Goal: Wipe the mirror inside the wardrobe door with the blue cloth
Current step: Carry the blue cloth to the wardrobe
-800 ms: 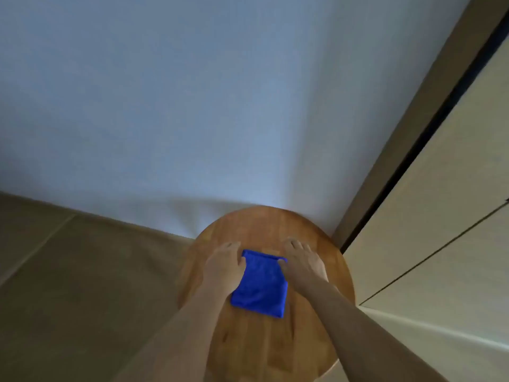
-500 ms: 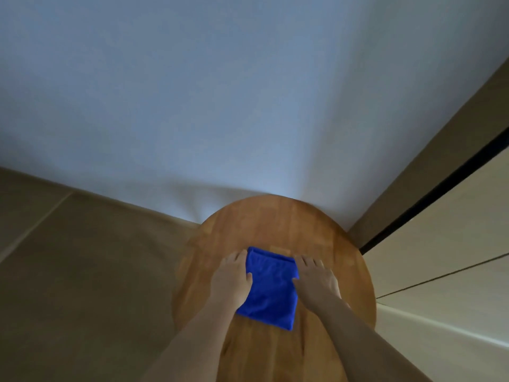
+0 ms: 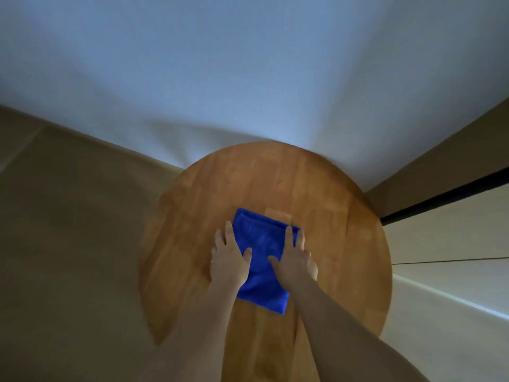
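A folded blue cloth (image 3: 261, 249) lies flat on a round wooden table (image 3: 275, 183). My left hand (image 3: 230, 257) rests with straight fingers on the cloth's left edge. My right hand (image 3: 296, 260) lies flat on its right edge, fingers straight and pointing away from me. Neither hand grips the cloth. The wardrobe (image 3: 451, 232) shows at the right with pale door panels and a dark gap; no mirror is in view.
A white wall (image 3: 220, 78) rises behind the table. Beige floor (image 3: 68, 230) spreads to the left. The table's right rim sits close to the wardrobe front.
The view has shifted, so the table sits lower and more central. Both hands have slid inward onto the cloth's side edges.
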### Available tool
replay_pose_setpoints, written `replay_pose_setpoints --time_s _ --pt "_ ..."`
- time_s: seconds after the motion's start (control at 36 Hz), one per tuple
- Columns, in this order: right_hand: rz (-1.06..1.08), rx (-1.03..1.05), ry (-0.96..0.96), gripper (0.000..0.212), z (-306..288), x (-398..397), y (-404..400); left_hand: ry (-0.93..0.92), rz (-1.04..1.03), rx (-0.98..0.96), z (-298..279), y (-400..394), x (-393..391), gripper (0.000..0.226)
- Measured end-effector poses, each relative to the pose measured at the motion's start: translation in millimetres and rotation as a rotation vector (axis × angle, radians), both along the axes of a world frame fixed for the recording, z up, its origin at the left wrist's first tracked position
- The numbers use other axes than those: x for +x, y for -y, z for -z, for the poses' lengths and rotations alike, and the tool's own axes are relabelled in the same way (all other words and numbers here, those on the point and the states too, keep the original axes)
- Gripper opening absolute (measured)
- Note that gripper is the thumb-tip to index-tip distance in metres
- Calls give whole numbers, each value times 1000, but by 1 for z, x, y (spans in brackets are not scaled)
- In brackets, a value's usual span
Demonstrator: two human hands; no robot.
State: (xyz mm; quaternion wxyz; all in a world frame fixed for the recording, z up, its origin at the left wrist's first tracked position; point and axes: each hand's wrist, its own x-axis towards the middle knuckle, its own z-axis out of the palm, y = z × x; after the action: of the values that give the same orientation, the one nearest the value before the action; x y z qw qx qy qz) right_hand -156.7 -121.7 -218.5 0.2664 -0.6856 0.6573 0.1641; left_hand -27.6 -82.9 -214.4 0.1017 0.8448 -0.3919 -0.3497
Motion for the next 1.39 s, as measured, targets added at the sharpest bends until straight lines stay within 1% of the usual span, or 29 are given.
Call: replay_pose_setpoints --time_s 0.11,0.19,0.25,0.28,0.33,0.39,0.44,0.5,0.53,0.58,0.61,0.69,0.72,0.81,0.86,0.92,0.97,1.06,1.14,1.28,1.39 --pt "50 -10 57 92 8 10 -5 46 6 16 9 1 -4 93" --pt "23 -32 123 94 4 11 -2 -12 -35 44 10 2 -5 97" --pt "-6 -55 149 94 -1 11 0 -75 -89 63 5 3 -4 91" --pt "-13 -73 159 95 -6 12 1 -103 -118 71 2 3 -4 85" --pt "13 -122 183 96 -16 16 2 -136 -190 68 -6 2 -2 64" --pt "130 -149 227 97 -28 22 1 -147 -253 64 -18 -1 2 48" --pt "361 -93 270 94 -41 29 2 -121 -254 65 -34 -7 6 42" --pt "550 38 291 84 -54 34 4 -66 -215 56 -52 -14 9 38" --pt "567 90 290 72 -62 36 4 -34 -194 42 -61 -19 12 37" --pt "445 96 264 49 -83 44 0 14 -187 -7 -81 -28 18 39" --pt "356 68 251 47 -96 51 -3 25 -205 -31 -93 -33 22 42" --pt "11 -61 219 65 -132 78 -15 48 -286 -76 -128 -48 38 52" --pt "-99 -97 229 68 -144 87 -20 50 -331 -85 -141 -53 44 53" --pt "-404 -210 268 63 -178 114 -33 100 -487 -196 -180 -72 64 49" --pt "-577 -287 271 57 -200 131 -44 139 -534 -262 -201 -89 79 58" --pt "-701 -340 267 56 -218 148 -55 143 -542 -319 -216 -107 96 67" --pt "-793 -379 268 57 -233 168 -67 191 -534 -324 -229 -125 113 65" --pt "-889 -429 314 56 -255 198 -88 241 -591 -282 -247 -151 139 50" --pt "-954 -430 405 56 -270 230 -110 261 -662 -302 -258 -178 164 38" --pt "-1059 -450 443 58 -284 287 -150 310 -777 -316 -270 -224 209 35" --pt "-1096 -457 466 58 -291 334 -187 328 -822 -319 -278 -264 252 35"
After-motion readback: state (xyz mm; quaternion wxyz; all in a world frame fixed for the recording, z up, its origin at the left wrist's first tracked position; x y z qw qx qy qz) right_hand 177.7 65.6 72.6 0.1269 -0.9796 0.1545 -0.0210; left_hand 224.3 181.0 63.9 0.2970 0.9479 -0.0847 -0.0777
